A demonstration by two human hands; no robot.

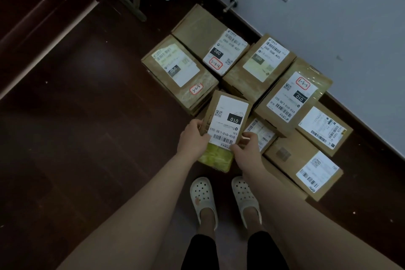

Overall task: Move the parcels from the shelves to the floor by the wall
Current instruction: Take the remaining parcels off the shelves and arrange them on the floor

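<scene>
Looking down through the head camera: the small parcel (228,119) is a brown cardboard box with a white label, a black "010" block and a barcode. Fingers cover its near end, and I cannot tell whether it rests on the pile or hangs above it (the fine print is unreadable). The left hand (194,136) grips its near left edge and the right hand (246,147) pinches the near right corner. It sits over the other parcels (258,66) on the dark floor (87,116) beside the wall (350,39).

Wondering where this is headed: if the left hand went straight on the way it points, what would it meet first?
The left hand grips the 010-labelled parcel, so that is first. Beyond it the line seems to reach the stacked boxes by the wall, though depth is unclear.
</scene>
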